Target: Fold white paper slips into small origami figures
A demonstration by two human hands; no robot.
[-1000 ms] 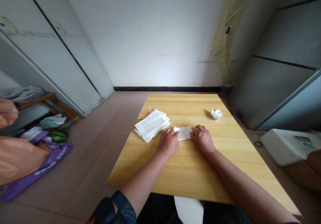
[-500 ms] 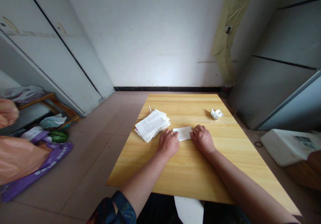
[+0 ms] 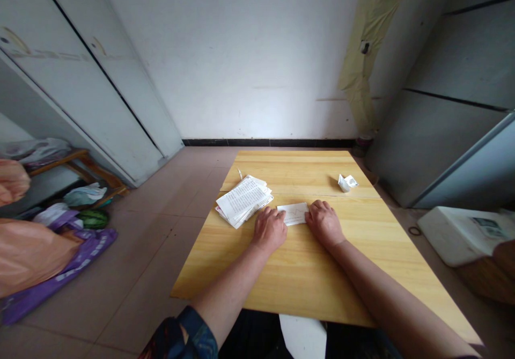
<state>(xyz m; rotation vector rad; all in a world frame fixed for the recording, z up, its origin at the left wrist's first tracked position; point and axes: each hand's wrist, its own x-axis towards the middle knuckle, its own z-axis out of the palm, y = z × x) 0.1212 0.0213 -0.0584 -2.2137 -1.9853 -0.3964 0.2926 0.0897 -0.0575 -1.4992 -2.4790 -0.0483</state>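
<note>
A small white piece of paper (image 3: 296,214) with a faint printed line lies flat on the wooden table (image 3: 309,273). My left hand (image 3: 269,228) grips its left edge, fingers curled and thumb on the paper. At the opposite edge, my right hand (image 3: 324,221) is closed on the paper in the same way. Just left of my left hand sits a loose stack of printed paper sheets (image 3: 244,200), fanned a little. My fingertips are partly hidden by the backs of both hands.
A folded, crumpled paper piece (image 3: 346,182) stands at the table's far right. Behind the table is a white wall (image 3: 249,80). A white box (image 3: 458,233) is on the floor at right; a watermelon (image 3: 93,218) and a purple bag (image 3: 72,273) lie at left.
</note>
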